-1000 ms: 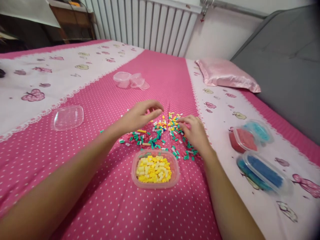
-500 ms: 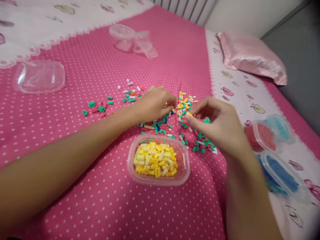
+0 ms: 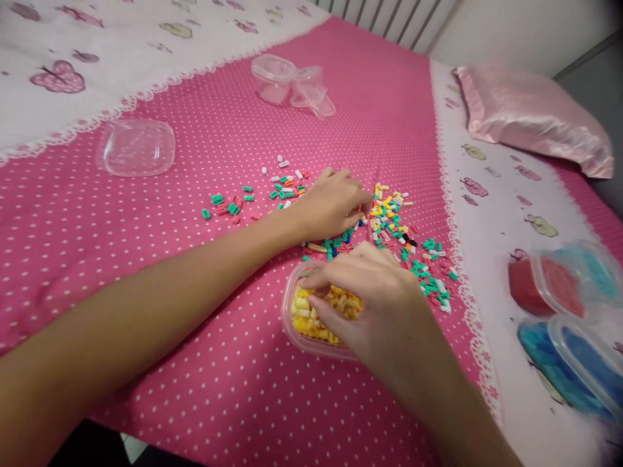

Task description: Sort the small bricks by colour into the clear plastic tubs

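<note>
Plastic tub: in the head view, the tub (image 3: 321, 348) sits on the dotted pink bedspread (image 3: 195, 395), the centre of the clock used here, and holds yellow pieces (image 3: 311, 325).
Right hand: the right hand (image 3: 372, 301) comes in from 4 o'clock and covers part of the tub; thumb and forefinger tips point down over the yellow pieces, close together with a narrow gap showing. I cannot tell whether a piece is between them.
Left hand: the left hand (image 3: 335, 202) is at 12 o'clock, palm down, fingers curled over the loose pile; I cannot tell whether the fingertips pinch anything.
Loose bricks: the mixed bricks (image 3: 388, 222) in green, red, white, yellow and blue lie from 12 round to 2 o'clock, with a small green and red cluster (image 3: 232, 208) at 10.
See-through plastic: the flat lid (image 3: 139, 149) lies farther out at 10, the stacked containers (image 3: 273, 79) just before 12.
Filled tubs: the red tub (image 3: 549, 285) and the blue tub (image 3: 567, 363) stand near 3, just beside each other.
Pillow: the satin pillow (image 3: 533, 117) rests at 2.
</note>
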A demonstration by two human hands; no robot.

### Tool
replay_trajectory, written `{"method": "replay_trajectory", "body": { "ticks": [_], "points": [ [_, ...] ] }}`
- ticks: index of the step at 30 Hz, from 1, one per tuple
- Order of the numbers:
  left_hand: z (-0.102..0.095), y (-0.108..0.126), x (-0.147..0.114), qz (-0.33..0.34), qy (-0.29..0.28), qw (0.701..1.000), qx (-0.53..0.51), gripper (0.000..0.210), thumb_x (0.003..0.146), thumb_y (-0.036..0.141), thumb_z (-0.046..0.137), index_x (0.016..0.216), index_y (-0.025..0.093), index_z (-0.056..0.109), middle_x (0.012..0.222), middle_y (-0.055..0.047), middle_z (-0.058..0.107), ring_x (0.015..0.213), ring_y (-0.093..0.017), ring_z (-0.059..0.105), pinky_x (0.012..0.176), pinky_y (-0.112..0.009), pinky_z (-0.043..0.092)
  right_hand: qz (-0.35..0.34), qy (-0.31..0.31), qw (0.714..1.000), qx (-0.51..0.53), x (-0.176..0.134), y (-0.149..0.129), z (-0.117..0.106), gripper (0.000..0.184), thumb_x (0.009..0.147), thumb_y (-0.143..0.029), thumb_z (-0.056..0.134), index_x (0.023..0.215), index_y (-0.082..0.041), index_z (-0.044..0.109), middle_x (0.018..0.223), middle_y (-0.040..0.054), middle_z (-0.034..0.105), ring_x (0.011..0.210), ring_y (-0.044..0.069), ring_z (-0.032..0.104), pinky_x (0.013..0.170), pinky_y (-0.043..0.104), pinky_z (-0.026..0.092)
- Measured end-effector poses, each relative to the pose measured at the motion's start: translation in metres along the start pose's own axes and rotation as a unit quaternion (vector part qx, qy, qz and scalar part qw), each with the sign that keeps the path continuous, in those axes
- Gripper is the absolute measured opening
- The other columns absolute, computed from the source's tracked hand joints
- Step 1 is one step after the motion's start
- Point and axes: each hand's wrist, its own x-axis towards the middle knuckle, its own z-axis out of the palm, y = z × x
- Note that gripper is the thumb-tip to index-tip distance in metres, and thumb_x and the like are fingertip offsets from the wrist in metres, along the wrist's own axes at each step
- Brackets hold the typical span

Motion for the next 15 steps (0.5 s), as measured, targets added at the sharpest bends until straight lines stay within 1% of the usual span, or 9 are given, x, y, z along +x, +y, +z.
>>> {"method": "replay_trajectory", "body": {
  "ticks": [3,6,10,15],
  "points": [
    [-0.0017,0.0018,-0.0009,-0.002,0.000,1.000,-0.002,0.019,0.090,0.018,0.054,0.095,0.017,0.072,0.094,-0.007,0.072,0.096,-0.024,0.054,0.090,-0.043,0.036,0.000,0.007,1.000,-0.018,-0.0035,-0.0019,0.0015,0.018,0.088,-0.021,0.067,0.072,-0.028,0.064,0.070,-0.0006,0.067,0.067,0.021,0.053,0.066,0.037,0.036],
    [-0.0020,0.0022,-0.0014,-0.001,0.002,1.000,-0.002,0.018,0.090,0.019,0.055,0.095,0.017,0.072,0.092,-0.007,0.073,0.097,-0.025,0.054,0.089,-0.043,0.035,-0.006,0.006,0.999,-0.034,-0.0058,-0.0026,-0.0005,0.019,0.090,-0.021,0.065,0.073,-0.028,0.065,0.068,-0.0004,0.067,0.065,0.020,0.051,0.065,0.036,0.032],
    [-0.0001,0.0008,-0.0021,0.002,0.004,1.000,0.001,0.018,0.091,0.020,0.055,0.095,0.017,0.073,0.092,-0.007,0.073,0.098,-0.026,0.054,0.089,-0.043,0.034,-0.015,-0.010,0.998,-0.059,-0.0053,-0.0047,-0.0030,0.019,0.091,-0.020,0.063,0.074,-0.026,0.066,0.074,-0.0005,0.072,0.070,0.021,0.052,0.070,0.037,0.029],
    [0.0014,0.0000,-0.0028,0.002,0.008,1.000,-0.001,0.019,0.091,0.021,0.055,0.094,0.018,0.073,0.096,-0.008,0.074,0.098,-0.026,0.055,0.088,-0.043,0.032,0.028,-0.028,0.996,-0.075,-0.0039,-0.0067,-0.0035,0.014,0.087,-0.016,0.069,0.076,-0.024,0.070,0.082,-0.0014,0.071,0.080,0.020,0.056,0.076,0.037,0.026]
  ]
}}
